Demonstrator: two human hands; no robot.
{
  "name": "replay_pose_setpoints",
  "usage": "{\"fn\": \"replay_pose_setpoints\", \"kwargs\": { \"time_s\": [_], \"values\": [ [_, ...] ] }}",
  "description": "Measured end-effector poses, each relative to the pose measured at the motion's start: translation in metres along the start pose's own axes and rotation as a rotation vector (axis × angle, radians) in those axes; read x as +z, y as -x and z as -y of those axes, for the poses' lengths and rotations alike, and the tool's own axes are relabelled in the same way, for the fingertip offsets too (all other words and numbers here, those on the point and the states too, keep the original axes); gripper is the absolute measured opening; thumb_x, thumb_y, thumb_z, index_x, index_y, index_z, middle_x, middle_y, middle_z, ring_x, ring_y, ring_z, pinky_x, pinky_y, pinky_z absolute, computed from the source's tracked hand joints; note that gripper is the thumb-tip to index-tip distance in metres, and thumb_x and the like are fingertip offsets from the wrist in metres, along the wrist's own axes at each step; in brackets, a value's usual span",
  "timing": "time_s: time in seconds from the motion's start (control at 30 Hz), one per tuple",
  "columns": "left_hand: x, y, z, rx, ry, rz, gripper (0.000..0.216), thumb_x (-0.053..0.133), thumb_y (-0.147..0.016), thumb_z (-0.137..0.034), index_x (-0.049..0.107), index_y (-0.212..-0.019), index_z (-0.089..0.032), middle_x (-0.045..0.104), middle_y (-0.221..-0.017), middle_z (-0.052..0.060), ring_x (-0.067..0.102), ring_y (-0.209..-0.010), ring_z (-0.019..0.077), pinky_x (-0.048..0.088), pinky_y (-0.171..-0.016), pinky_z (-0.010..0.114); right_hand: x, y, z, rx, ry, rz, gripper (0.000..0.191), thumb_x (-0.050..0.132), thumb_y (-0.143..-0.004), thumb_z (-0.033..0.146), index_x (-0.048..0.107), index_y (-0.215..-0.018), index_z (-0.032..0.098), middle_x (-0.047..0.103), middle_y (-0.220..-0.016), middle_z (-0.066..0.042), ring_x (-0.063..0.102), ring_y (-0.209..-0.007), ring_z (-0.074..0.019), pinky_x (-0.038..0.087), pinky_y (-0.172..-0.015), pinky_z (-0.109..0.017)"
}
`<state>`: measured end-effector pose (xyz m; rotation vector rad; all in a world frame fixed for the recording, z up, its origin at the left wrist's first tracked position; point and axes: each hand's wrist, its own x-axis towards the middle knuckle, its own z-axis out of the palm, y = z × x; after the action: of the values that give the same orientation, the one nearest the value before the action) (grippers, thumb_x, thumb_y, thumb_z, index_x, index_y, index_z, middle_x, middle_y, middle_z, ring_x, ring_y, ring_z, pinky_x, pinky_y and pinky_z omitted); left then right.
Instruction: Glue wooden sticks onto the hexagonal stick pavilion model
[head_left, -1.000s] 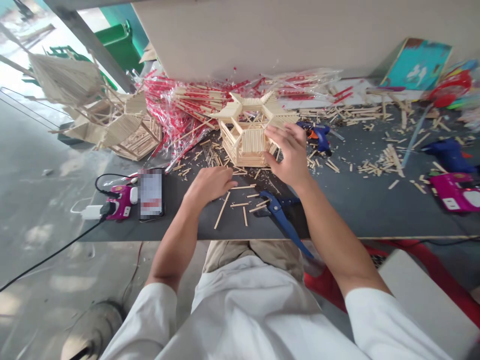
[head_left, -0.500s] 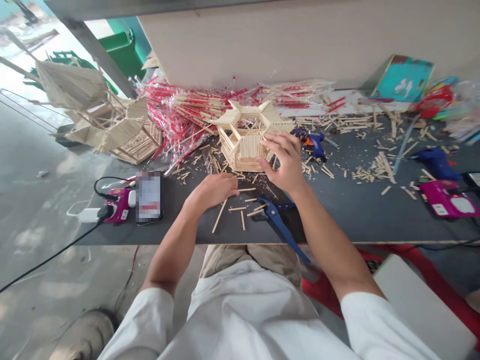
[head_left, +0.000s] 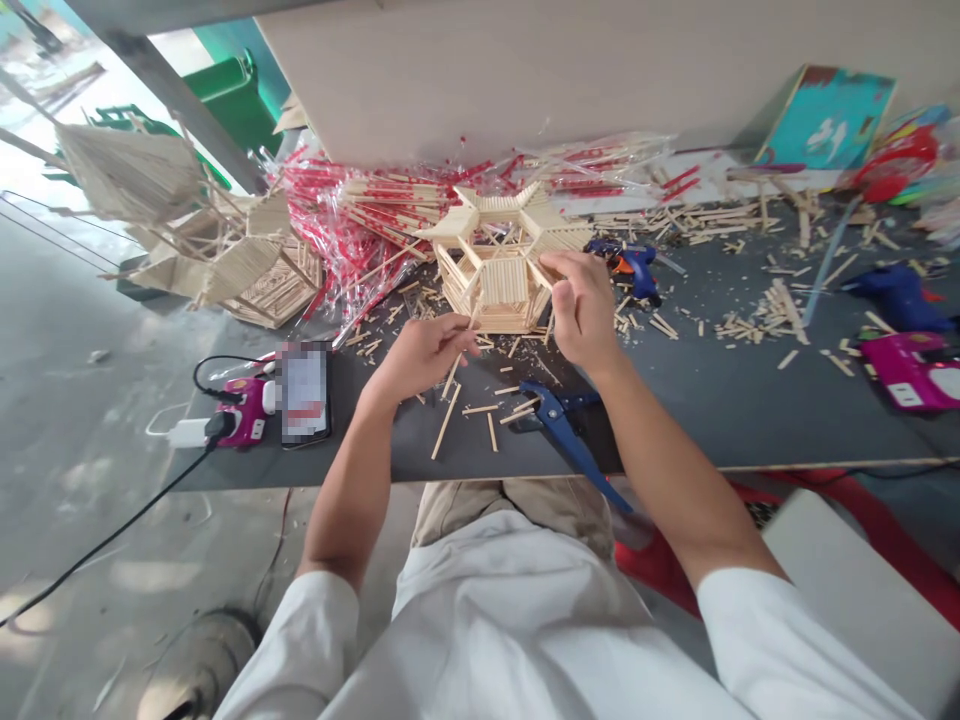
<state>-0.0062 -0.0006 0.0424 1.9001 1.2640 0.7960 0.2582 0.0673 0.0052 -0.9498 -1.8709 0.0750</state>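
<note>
A small many-sided model (head_left: 504,283), built of thin wooden sticks with flared roof panels, stands on the dark table in front of me. My right hand (head_left: 583,308) is at its right side, fingers curled against the edge of a roof panel. Just left of the model's front, my left hand (head_left: 429,355) pinches a thin wooden stick (head_left: 452,376) that slants up toward the model's lower corner. Whether the stick touches the model I cannot tell. Below lie several loose cut sticks (head_left: 445,424) and a blue-handled cutter (head_left: 570,432).
A larger stick model (head_left: 247,270) stands at the left, beside red-and-clear stick packaging (head_left: 352,215). Blue glue guns (head_left: 637,272) lie to the right among wood scraps. A phone (head_left: 306,395) and a magenta power strip (head_left: 241,412) are at the left edge; another magenta strip (head_left: 909,372) is right.
My left hand has risen from the table toward the model's front corner with a stick in its fingers. My right hand has shifted slightly, its fingers more curled at the model's right side.
</note>
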Motion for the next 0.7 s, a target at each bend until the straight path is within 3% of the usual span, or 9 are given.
{"fn": "replay_pose_setpoints", "kwargs": {
  "time_s": [0.17,0.4,0.53,0.7],
  "values": [
    [0.008,-0.003,-0.004,-0.117,0.205,-0.075,0.04,0.065,-0.097,-0.054,0.072,-0.108,-0.016,0.079,-0.077,0.004,0.066,-0.046,0.0126,0.047,-0.046,0.021,0.003,0.001,0.002,0.0,-0.016,-0.018,0.044,0.033,-0.111,0.051,0.057,-0.14,0.027,0.069,-0.132,-0.011,0.062,-0.126,-0.0297,0.048,-0.111,-0.053],
    [0.024,-0.011,-0.006,-0.138,0.283,-0.205,0.04,0.071,-0.093,-0.056,0.069,-0.104,-0.018,0.074,-0.066,0.0,0.065,-0.042,0.0128,0.047,-0.041,0.02,0.004,0.0,0.0,-0.028,0.004,-0.017,0.04,0.039,-0.11,0.047,0.058,-0.139,0.027,0.068,-0.13,-0.012,0.062,-0.125,-0.0306,0.048,-0.11,-0.054],
    [0.028,-0.01,-0.01,-0.186,0.336,-0.206,0.039,0.068,-0.096,-0.058,0.065,-0.1,-0.02,0.069,-0.057,-0.002,0.06,-0.036,0.0121,0.041,-0.036,0.019,0.003,0.0,0.0,-0.038,0.014,-0.016,0.037,0.042,-0.109,0.044,0.059,-0.137,0.026,0.068,-0.13,-0.012,0.062,-0.125,-0.0302,0.049,-0.109,-0.053],
    [0.032,-0.01,-0.016,-0.219,0.412,-0.172,0.041,0.067,-0.096,-0.059,0.06,-0.105,-0.02,0.069,-0.057,-0.003,0.061,-0.037,0.0128,0.044,-0.036,0.02,0.002,0.0,0.001,-0.036,0.018,-0.005,0.037,0.042,-0.109,0.043,0.06,-0.136,0.025,0.068,-0.13,-0.012,0.061,-0.125,-0.03,0.049,-0.11,-0.053]
  ]
}}
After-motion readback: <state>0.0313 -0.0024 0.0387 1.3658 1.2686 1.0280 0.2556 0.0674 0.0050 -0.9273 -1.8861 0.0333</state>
